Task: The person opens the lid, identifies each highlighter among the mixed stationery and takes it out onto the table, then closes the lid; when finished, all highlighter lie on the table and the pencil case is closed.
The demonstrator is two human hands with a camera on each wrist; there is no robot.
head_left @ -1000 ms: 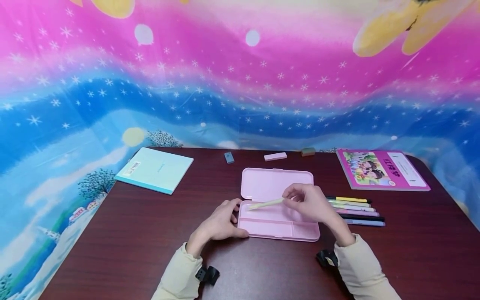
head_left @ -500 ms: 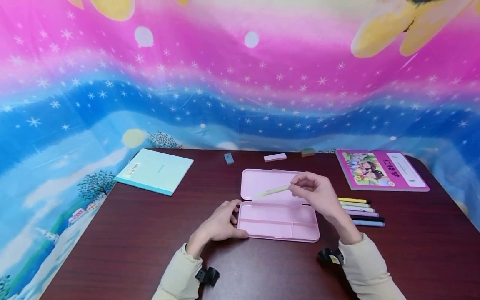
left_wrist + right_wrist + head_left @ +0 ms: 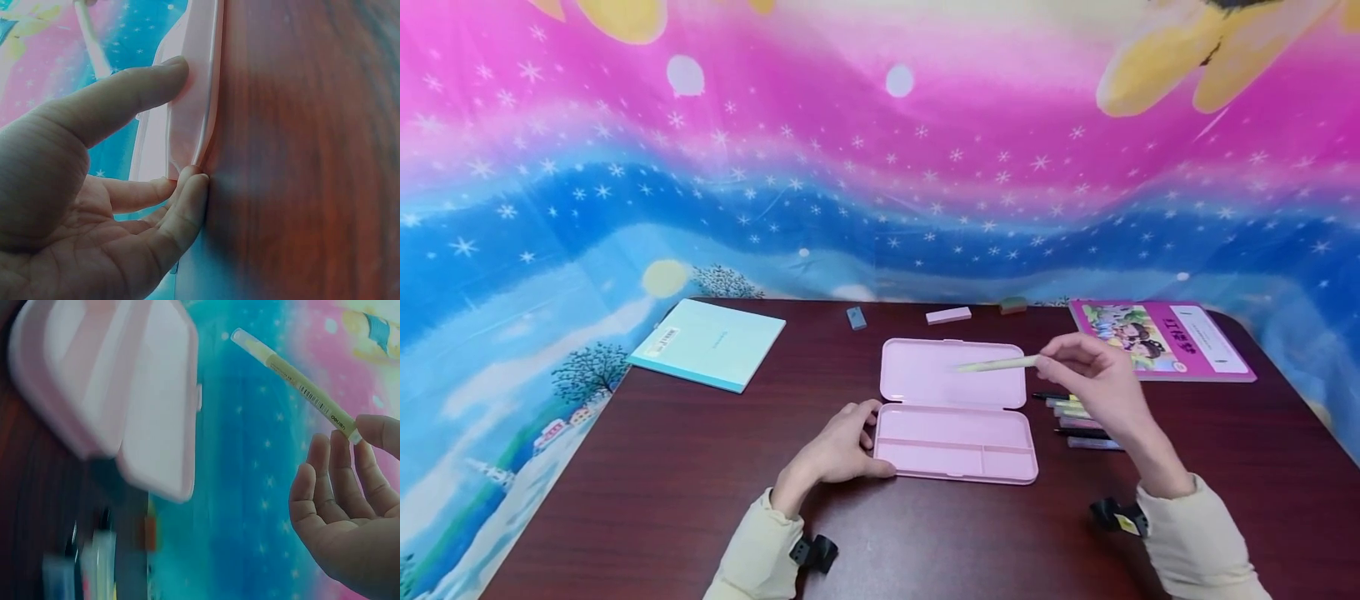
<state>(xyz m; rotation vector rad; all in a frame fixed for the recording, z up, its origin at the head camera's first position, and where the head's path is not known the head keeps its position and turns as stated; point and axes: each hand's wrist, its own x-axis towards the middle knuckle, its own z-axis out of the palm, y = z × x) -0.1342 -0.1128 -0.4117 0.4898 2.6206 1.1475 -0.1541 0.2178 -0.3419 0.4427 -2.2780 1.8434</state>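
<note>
A pink pencil case (image 3: 955, 454) lies with its lid raised on the table, its compartments bare. At its left end my left hand (image 3: 838, 446) grips the case, the thumb (image 3: 140, 90) along the front side and curled fingers at the corner. Above the table, to the right of the lid, my right hand (image 3: 1097, 379) pinches one end of a pale yellow highlighter (image 3: 996, 364). Its clear cap (image 3: 250, 342) points left, away from the hand. Several pens (image 3: 1086, 421) lie in a row right of the case, partly hidden by the right hand.
A mint notebook (image 3: 711, 343) lies at the back left. Along the back edge are a blue-grey eraser (image 3: 856, 317), a pink eraser (image 3: 948, 316) and a green-brown block (image 3: 1012, 306). A magenta picture book (image 3: 1202, 342) lies at the back right.
My right hand has lifted the highlighter from over the case's tray and carried it right, towards the pens. My left hand stays on the case.
</note>
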